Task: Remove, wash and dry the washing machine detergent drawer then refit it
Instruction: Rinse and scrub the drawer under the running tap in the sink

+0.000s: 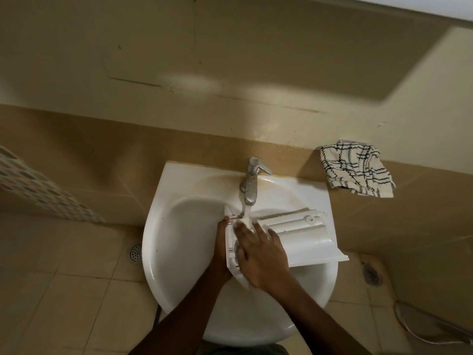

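Note:
The white detergent drawer [297,233] lies across the white sink [179,226], its right end resting over the sink's right rim. Water runs from the chrome tap [250,183] onto the drawer's left part. My left hand [221,249] grips the drawer's left end from underneath, thumb at its upper corner. My right hand [258,254] lies flat on top of the drawer's left half, fingers spread, rubbing the wet surface.
A checked black-and-white cloth [355,169] hangs on the ledge at the right of the sink. Beige tiled floor surrounds the sink, with a floor drain [135,252] on the left, another drain [371,274] on the right, and a hose [435,326] at lower right.

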